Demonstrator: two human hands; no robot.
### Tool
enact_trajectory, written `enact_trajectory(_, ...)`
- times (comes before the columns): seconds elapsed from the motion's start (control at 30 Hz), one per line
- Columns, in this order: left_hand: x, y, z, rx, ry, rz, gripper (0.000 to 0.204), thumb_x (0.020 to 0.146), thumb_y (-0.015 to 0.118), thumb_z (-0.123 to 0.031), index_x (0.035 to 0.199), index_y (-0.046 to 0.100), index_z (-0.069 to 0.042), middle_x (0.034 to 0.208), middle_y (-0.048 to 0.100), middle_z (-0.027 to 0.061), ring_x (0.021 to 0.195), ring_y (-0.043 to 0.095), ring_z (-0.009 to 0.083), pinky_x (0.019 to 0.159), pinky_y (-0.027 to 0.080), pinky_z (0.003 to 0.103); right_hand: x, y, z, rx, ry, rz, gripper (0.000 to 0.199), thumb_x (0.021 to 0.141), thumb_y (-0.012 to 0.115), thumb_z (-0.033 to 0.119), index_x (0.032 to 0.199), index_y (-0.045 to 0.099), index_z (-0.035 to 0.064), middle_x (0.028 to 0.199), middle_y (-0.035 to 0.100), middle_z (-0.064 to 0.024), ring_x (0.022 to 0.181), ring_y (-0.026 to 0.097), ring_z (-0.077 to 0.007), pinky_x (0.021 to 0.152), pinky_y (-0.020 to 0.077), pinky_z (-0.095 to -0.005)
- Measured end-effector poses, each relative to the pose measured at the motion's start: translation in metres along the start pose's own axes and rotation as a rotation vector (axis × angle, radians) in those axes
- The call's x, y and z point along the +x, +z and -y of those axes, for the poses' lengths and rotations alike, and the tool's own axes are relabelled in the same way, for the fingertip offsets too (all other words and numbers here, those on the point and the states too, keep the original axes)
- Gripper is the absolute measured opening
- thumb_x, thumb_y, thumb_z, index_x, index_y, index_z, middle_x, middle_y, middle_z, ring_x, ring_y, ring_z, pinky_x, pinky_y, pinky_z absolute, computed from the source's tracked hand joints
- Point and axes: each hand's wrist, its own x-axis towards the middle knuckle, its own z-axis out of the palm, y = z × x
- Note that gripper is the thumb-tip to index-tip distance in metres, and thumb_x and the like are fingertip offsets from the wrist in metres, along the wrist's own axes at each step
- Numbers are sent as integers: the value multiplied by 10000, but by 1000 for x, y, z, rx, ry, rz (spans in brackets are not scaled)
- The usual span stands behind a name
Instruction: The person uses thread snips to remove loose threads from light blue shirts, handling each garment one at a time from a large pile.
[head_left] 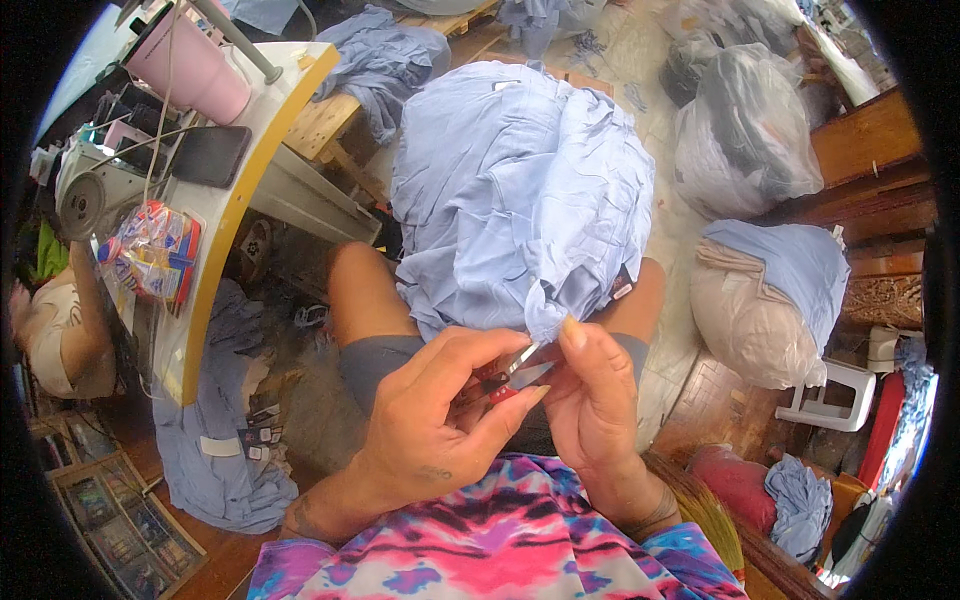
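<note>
A tall pink tumbler [190, 72] and a flat black phone [212, 156] sit on a white, yellow-edged tabletop [275, 100]. Rightward, the left hand [430, 410] has its thumb and fingers closed around small red-handled metal snips [503, 390]. A large rounded heap of light blue cloth [500, 190] lies before the lap, between the knees (creased all over); the right hand [595, 400] pinches its near edge, thumb against finger. Farther right stands a bulging translucent plastic bag [745, 140].
</note>
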Motion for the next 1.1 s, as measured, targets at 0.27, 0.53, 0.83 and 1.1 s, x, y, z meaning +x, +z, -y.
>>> enact_trajectory(0.27,6,-2,18,35,38,-134,296,819,794,13,1089,672,26,925,654,55,750,587,73,653,457,208,2,14,-12,-13,28,-58,167,1021,639,140,1040,730,0,949,706,-69,876,646,-154,854,514,-330)
enact_trajectory(0.53,8,-4,31,-99,-57,-116,162,876,761,-54,1018,707,0,849,654,70,651,570,109,570,442,250,8,5,-19,-230,-103,12,88,964,708,84,997,676,9,1033,677,-86,850,600,-112,820,500,-283)
enact_trajectory(0.83,10,-16,31,-19,90,-88,126,876,743,-2,999,717,2,859,662,62,675,568,106,595,429,238,28,-2,-9,-1009,-619,241,346,787,791,-70,1115,733,23,1085,696,-137,810,658,-155,686,527,-269)
enact_trajectory(1.1,14,-48,-1,128,98,98,352,794,806,-40,1126,705,16,906,671,126,691,661,191,614,516,267,36,-6,-6,-1002,-712,257,275,759,807,-79,1011,753,17,913,714,-111,801,688,-182,701,542,-279)
